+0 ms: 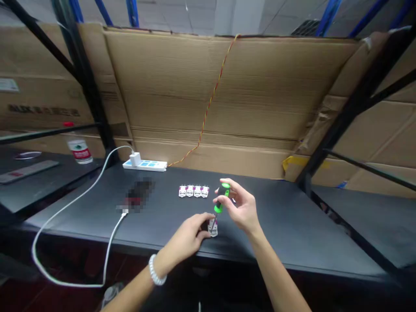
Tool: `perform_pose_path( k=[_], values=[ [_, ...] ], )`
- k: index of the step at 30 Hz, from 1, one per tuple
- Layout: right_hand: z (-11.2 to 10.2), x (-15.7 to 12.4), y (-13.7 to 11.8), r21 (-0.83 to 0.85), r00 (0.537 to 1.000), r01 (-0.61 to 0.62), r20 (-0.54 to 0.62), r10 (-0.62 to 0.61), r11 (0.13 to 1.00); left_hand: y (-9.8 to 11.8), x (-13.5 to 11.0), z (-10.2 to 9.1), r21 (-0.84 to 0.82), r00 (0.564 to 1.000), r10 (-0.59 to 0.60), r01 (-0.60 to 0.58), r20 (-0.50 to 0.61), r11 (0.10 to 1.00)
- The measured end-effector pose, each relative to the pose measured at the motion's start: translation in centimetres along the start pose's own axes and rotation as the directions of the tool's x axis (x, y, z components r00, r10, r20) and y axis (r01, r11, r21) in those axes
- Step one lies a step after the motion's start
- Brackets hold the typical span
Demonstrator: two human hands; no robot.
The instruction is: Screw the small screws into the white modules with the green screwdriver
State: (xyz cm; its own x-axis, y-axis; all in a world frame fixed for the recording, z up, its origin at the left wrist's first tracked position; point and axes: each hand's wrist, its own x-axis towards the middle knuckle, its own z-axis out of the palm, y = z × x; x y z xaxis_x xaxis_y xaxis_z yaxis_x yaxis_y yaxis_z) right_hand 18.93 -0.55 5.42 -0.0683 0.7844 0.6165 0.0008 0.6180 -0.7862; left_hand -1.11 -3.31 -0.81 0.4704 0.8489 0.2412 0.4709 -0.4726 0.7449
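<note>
Just below the middle of the frame, our left hand (188,237) presses on a small white-and-magenta plastic part (213,227) that lies on the dark grey tabletop (292,216) near its front edge. The grip there is closed, thumb and fingertips pinching the part from its left side. Our right hand (242,209) sits just to the right and slightly higher, its grip closed lightly round a stubby green-and-black screwdriver (222,197), which stands nearly upright with its tip down on the part. A white beaded bracelet (157,271) circles the left wrist. Behind the hands, toward the centre, we see a row of four matching white-and-magenta parts (193,191) lying side by side. Left of them is a blurred dark object (136,196), with a white cable (74,201) looping from it to a white power strip (145,164) at the back. A twisted red-and-yellow wire (211,97) climbs the brown cardboard wall (260,86), and a white jar with a red lid (79,149) stands at the far left
</note>
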Motion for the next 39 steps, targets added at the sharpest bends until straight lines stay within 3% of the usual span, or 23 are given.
perform_pose_path(
  k=[2,4,8,12,16,20,22,27,33,39],
  values=[
    [-0.6,0.2,-0.3,0.083,0.999,0.031,-0.042,-0.028,0.996,-0.2,0.0,0.1,0.004,1.000,0.002,-0.002,0.003,1.000],
    [-1.9,0.4,-0.4,0.149,0.983,0.108,-0.165,-0.083,0.983,-0.5,0.2,0.2,0.018,1.000,0.013,-0.014,0.012,1.000],
    [-6.5,1.1,0.4,0.135,0.881,0.229,-0.450,-0.146,0.964,-0.9,1.4,0.2,0.094,0.998,0.051,-0.055,0.044,0.994],
    [-11.4,1.5,2.3,0.172,0.853,0.171,-0.519,-0.058,0.970,0.1,3.0,-0.7,0.190,0.993,0.068,-0.085,0.095,0.978],
    [-14.0,1.3,3.5,0.215,0.830,0.115,-0.557,0.025,0.970,2.1,4.9,-2.0,0.262,0.985,0.100,-0.134,0.140,0.956],
    [-14.0,1.1,3.7,0.213,0.831,0.103,-0.555,0.034,0.972,3.7,8.3,-1.8,0.396,0.985,0.051,-0.113,0.164,0.911],
    [-13.6,1.0,3.6,0.204,0.843,0.095,-0.537,0.030,0.974,4.0,10.4,-0.9,0.500,0.985,-0.027,-0.063,0.170,0.864],
    [-13.3,0.7,3.7,0.183,0.864,0.070,-0.502,0.032,0.981,3.5,13.9,1.5,0.574,0.976,-0.115,-0.011,0.183,0.818],
    [-13.3,0.6,3.8,0.130,0.871,0.070,-0.491,0.003,0.989,2.9,14.3,2.2,0.619,0.976,-0.163,0.040,0.144,0.784],
    [-13.1,0.6,3.7,0.120,0.876,0.067,-0.482,-0.001,0.991,3.3,14.0,2.3,0.647,0.972,-0.136,-0.020,0.190,0.762]
  ],
)
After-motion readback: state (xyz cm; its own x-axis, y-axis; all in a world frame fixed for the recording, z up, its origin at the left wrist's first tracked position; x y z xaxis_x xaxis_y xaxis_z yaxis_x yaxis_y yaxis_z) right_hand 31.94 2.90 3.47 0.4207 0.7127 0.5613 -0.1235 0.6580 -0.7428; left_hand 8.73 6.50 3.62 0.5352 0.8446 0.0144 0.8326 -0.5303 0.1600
